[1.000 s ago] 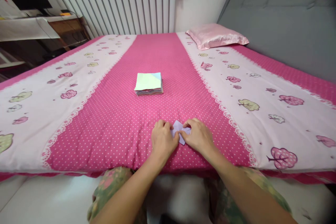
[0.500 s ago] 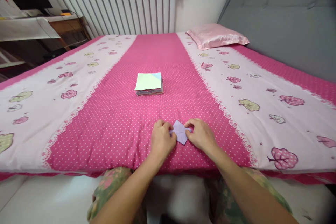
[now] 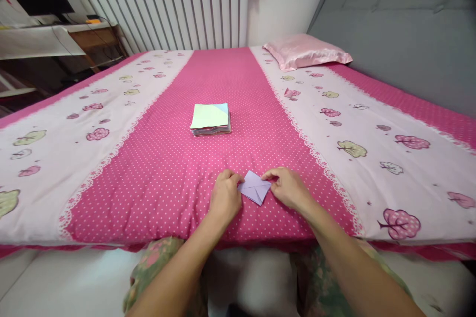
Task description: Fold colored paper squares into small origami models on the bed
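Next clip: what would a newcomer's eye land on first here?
The bright pink bedspread, with its pale, tree-printed bands, fills much of the view. Near its front edge, a folded purple paper lies between the left hand and the right hand. Farther back rests a stack of paper, pale green on top.

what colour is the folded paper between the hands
The folded paper is light purple, shown in the head view.

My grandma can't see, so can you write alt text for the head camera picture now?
A person's left hand and right hand touch opposite sides of a folded purple paper on a pink-and-white bedspread. Beyond it lies a stack of paper, pale green on top; a pink pillow lies farther back, on the right.
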Demonstrator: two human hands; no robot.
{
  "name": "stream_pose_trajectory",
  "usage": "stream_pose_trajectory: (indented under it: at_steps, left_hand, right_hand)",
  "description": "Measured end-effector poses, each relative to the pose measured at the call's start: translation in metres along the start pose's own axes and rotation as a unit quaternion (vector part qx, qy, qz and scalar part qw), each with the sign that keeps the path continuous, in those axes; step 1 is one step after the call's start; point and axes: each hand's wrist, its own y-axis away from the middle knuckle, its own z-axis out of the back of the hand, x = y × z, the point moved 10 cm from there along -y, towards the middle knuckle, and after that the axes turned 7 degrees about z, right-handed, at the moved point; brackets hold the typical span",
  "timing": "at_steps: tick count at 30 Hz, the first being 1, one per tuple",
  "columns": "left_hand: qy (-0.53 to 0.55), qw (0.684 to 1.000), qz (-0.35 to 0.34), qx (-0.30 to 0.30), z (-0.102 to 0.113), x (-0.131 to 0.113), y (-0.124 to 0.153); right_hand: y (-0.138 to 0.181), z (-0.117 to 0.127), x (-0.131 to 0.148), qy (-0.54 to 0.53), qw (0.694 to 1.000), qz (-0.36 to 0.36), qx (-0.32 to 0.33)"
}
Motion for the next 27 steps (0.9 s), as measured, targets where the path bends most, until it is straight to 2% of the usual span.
stream_pose_trajectory:
  at_steps: [7, 15, 22, 27]
  left_hand:
    - [-0.003, 0.996, -0.072, 0.058, 0.0, -0.009, 0.002]
    - [-0.029, 0.987, -0.121, 0.103, -0.001, -0.014, 0.009]
    - [-0.01, 0.987, -0.125, 0.101, -0.001, -0.013, 0.008]
    - [0.024, 0.989, -0.131, 0.061, 0.004, -0.013, 0.003]
  right_hand:
    - [-0.001, 0.004, 0.01, -0.041, 0.997, 0.052, 0.032]
    - [-0.002, 0.002, 0.009, -0.054, 0.996, 0.055, 0.042]
    - [-0.002, 0.007, 0.013, -0.066, 0.996, 0.057, 0.032]
    - [-0.004, 0.013, 0.02, -0.072, 0.994, 0.077, -0.013]
